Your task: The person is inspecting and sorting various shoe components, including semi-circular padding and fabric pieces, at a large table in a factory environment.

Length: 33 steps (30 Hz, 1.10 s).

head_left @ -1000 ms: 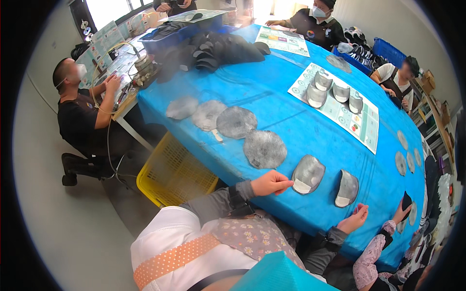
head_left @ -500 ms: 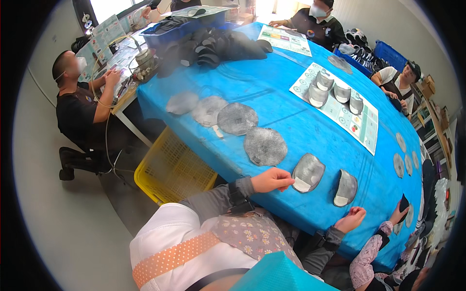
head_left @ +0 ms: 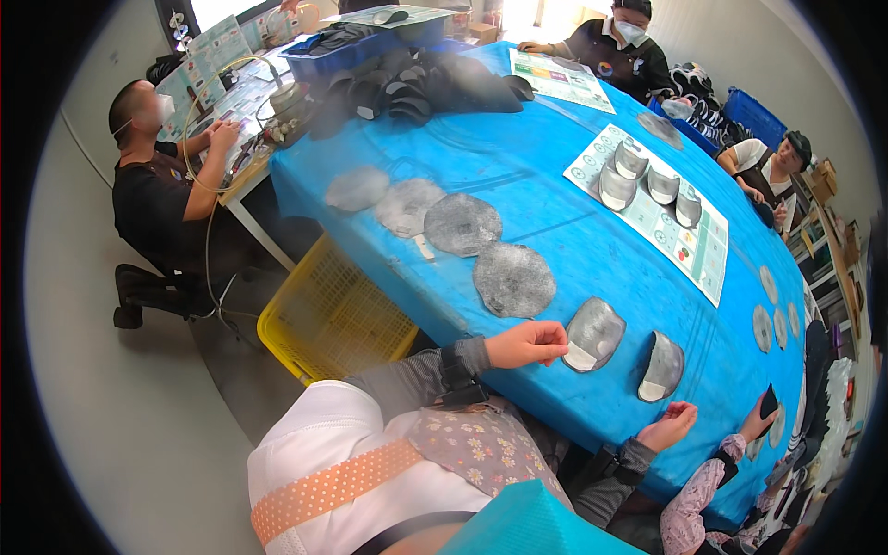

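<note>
Blue-sheeted counter (head_left: 536, 199) holds a grey, curved, fabric-like panel (head_left: 597, 328), probably light, bendy, best held by its rim; left hand (head_left: 525, 345) pinched beside it, grip unclear, right hand (head_left: 668, 427) loosely curled, empty

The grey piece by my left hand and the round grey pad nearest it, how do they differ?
The grey piece is elongated; the round pad is nearly circular. The grey piece has a pale patch at its near end; the round pad shows none. Both are mottled grey and lie on the blue table cover.
</note>
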Each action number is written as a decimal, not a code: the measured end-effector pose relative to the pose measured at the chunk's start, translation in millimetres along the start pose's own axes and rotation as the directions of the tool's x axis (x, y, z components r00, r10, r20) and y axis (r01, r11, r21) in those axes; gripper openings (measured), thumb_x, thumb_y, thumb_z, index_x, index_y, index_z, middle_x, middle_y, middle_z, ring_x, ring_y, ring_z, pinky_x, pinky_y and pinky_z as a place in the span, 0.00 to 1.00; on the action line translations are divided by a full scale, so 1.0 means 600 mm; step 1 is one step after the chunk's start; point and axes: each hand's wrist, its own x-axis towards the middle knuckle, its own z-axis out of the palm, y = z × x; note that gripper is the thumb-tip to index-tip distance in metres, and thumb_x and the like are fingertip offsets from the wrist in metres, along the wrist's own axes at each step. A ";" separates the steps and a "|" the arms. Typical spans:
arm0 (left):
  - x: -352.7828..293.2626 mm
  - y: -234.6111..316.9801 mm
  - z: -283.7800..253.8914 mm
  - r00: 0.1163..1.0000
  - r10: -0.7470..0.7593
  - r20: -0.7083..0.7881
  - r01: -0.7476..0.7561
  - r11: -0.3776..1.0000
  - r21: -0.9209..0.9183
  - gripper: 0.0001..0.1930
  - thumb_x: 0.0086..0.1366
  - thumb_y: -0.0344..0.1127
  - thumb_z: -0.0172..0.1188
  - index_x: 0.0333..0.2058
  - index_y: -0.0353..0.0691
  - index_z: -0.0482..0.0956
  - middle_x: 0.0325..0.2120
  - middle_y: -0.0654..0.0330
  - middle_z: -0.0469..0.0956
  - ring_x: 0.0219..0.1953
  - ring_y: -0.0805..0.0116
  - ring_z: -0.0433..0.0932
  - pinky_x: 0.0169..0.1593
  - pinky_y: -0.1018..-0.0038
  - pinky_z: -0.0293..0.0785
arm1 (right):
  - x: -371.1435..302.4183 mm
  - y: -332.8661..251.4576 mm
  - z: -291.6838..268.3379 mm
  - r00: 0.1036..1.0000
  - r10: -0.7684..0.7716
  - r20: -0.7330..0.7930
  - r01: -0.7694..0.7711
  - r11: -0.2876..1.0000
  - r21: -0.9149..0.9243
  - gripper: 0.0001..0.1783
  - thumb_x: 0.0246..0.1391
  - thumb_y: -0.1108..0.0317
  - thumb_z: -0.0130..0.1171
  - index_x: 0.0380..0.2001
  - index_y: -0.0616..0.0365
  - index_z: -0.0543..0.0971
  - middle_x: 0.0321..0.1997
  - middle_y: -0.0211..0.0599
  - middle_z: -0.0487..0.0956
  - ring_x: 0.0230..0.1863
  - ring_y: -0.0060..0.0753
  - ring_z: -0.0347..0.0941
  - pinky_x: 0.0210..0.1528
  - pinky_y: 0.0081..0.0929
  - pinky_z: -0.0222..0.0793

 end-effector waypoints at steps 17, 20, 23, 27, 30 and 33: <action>0.000 -0.005 -0.001 1.000 0.010 -0.013 -0.009 0.998 0.054 0.09 0.69 0.39 0.56 0.37 0.38 0.75 0.28 0.70 0.73 0.31 0.81 0.71 0.37 0.80 0.70 | 0.001 0.001 0.003 1.000 0.013 0.007 -0.013 1.000 -0.024 0.12 0.68 0.61 0.47 0.32 0.55 0.70 0.27 0.26 0.69 0.31 0.18 0.62 0.36 0.19 0.59; -0.001 -0.003 -0.002 1.000 -0.007 -0.018 0.009 0.998 0.067 0.09 0.69 0.39 0.56 0.37 0.38 0.75 0.28 0.70 0.73 0.32 0.81 0.71 0.37 0.80 0.70 | -0.001 -0.003 0.006 0.999 -0.001 0.040 0.004 0.997 -0.074 0.10 0.67 0.62 0.49 0.33 0.55 0.71 0.27 0.25 0.70 0.30 0.17 0.63 0.36 0.18 0.60; 0.000 -0.002 -0.001 1.000 -0.002 -0.013 0.003 0.998 0.068 0.10 0.69 0.39 0.56 0.37 0.38 0.75 0.28 0.70 0.73 0.31 0.81 0.71 0.37 0.80 0.70 | -0.001 -0.003 0.006 0.999 -0.001 0.053 0.008 0.992 -0.124 0.09 0.66 0.64 0.50 0.33 0.56 0.72 0.27 0.24 0.70 0.30 0.17 0.63 0.35 0.18 0.60; -0.001 -0.002 -0.001 1.000 0.009 -0.020 -0.007 0.997 0.080 0.11 0.70 0.40 0.55 0.34 0.38 0.75 0.26 0.70 0.73 0.30 0.81 0.71 0.36 0.79 0.69 | 0.000 -0.001 0.006 0.998 -0.007 0.062 0.014 0.992 -0.123 0.08 0.66 0.64 0.51 0.34 0.56 0.73 0.28 0.25 0.71 0.30 0.16 0.63 0.34 0.17 0.60; -0.002 0.000 -0.003 1.000 0.021 -0.023 -0.019 0.995 0.103 0.12 0.71 0.40 0.53 0.31 0.39 0.74 0.24 0.69 0.73 0.29 0.80 0.70 0.35 0.79 0.69 | 0.001 0.000 0.005 0.999 0.002 0.040 0.002 0.995 -0.101 0.08 0.65 0.65 0.52 0.36 0.58 0.73 0.28 0.25 0.71 0.29 0.16 0.64 0.33 0.17 0.60; -0.002 0.002 -0.005 0.999 0.044 -0.015 -0.041 0.989 0.144 0.14 0.71 0.40 0.53 0.28 0.39 0.73 0.23 0.69 0.73 0.28 0.80 0.70 0.35 0.79 0.68 | 0.002 0.000 0.004 0.998 0.000 0.061 0.006 0.995 -0.099 0.07 0.65 0.66 0.52 0.36 0.58 0.73 0.28 0.25 0.71 0.29 0.16 0.64 0.33 0.17 0.61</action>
